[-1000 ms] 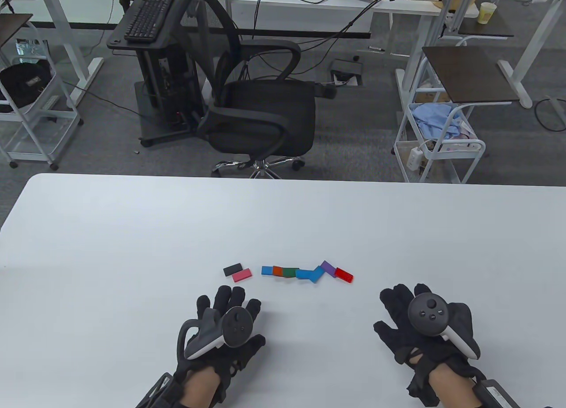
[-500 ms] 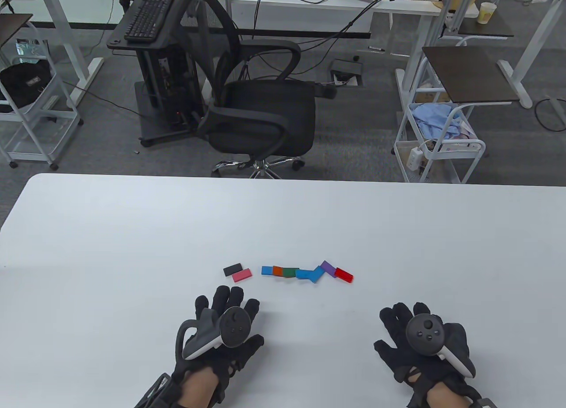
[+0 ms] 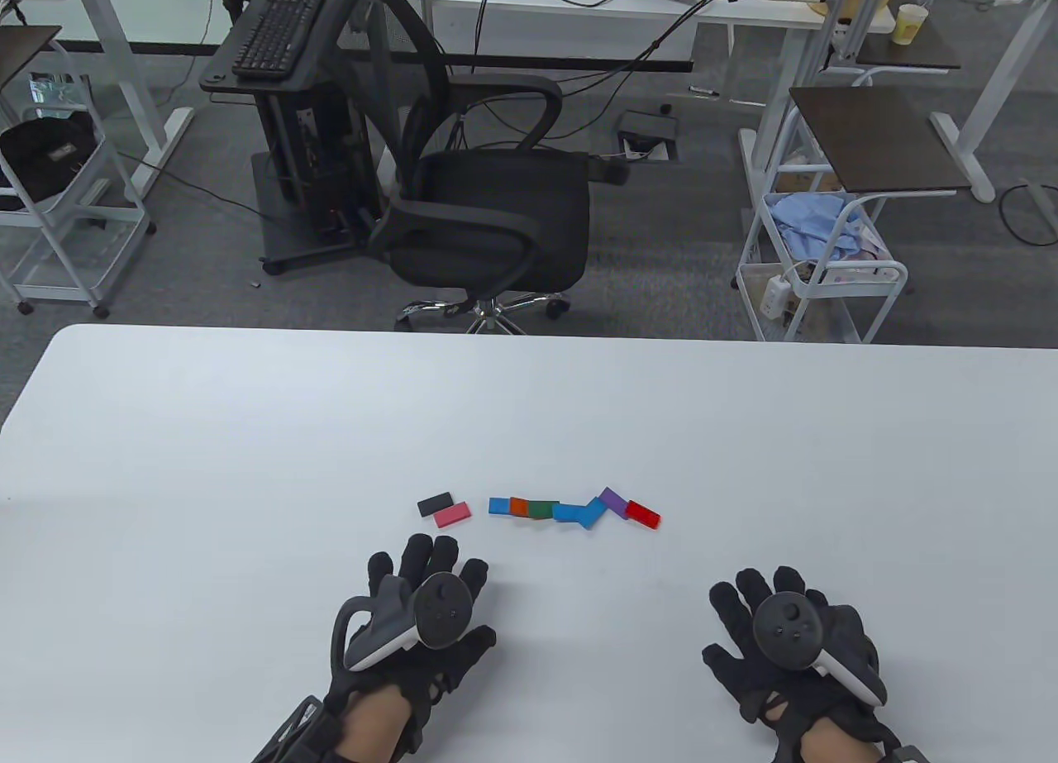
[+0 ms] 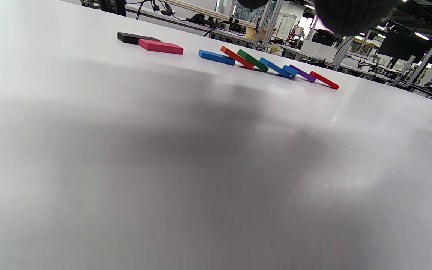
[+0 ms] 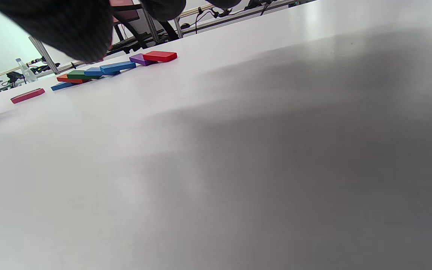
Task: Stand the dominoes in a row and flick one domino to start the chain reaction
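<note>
Lying flat, the dominoes (image 3: 541,509) form a left-to-right line on the table (image 3: 248,432) just beyond our hands. Our left hand (image 3: 417,622) sits nearer them than our right hand (image 3: 785,639); both rest flat, fingers spread, holding nothing.

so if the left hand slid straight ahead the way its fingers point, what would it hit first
Probably the pink domino, lying flat just beyond the left hand, with the black domino right behind it. The exact line is hard to judge from above.
</note>
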The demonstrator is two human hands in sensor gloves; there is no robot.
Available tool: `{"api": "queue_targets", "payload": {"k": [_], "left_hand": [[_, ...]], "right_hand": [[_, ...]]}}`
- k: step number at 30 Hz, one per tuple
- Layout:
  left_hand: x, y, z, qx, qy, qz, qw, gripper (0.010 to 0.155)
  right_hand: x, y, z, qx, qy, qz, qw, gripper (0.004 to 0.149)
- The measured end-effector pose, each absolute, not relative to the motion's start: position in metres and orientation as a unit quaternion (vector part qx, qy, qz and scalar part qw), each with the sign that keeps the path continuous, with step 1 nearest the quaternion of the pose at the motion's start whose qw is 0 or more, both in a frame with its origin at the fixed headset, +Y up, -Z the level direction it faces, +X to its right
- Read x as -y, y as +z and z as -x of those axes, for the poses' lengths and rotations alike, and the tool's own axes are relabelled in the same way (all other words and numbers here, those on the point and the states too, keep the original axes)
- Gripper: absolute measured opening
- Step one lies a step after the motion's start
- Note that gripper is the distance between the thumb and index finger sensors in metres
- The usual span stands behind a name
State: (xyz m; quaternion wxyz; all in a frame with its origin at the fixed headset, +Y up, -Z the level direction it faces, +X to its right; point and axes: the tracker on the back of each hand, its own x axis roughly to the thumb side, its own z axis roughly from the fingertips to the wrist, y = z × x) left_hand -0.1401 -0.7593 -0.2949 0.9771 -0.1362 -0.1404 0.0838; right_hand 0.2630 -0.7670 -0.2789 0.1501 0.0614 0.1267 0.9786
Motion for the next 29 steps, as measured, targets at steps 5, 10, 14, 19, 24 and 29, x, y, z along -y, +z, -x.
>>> {"api": "queue_targets", "payload": {"k": [5,10,14,19,24,29], "left_hand": [[0.7593,-0.2951,0.1401,0.139,0.085,0.135,0.977,0.077],[0.7594,-0.2951,0.1413,0.136,0.087,0.136,0.977,0.077],[0.7591,-0.2951,0.1421,0.135,0.088,0.137,0.977,0.077],[0.7592,-0.2955,0.1429,0.134,0.090,0.136,0.977,0.077],[0.7592,-0.2955,0.1429,0.135,0.090,0.136,0.977,0.077],[0.7606,-0.2958,0.1415,0.139,0.087,0.141,0.976,0.076]], "right_hand": [[0.7670,-0.2786,-0.2656,-0.127,0.978,-0.056,0.154,0.068],[0.7673,-0.2781,-0.2658,-0.130,0.978,-0.054,0.157,0.068],[0.7677,-0.2782,-0.2655,-0.131,0.977,-0.053,0.157,0.067],[0.7681,-0.2781,-0.2650,-0.133,0.977,-0.053,0.159,0.068],[0.7685,-0.2783,-0.2643,-0.137,0.976,-0.056,0.158,0.067],[0.7694,-0.2785,-0.2649,-0.142,0.976,-0.054,0.159,0.067]]}}
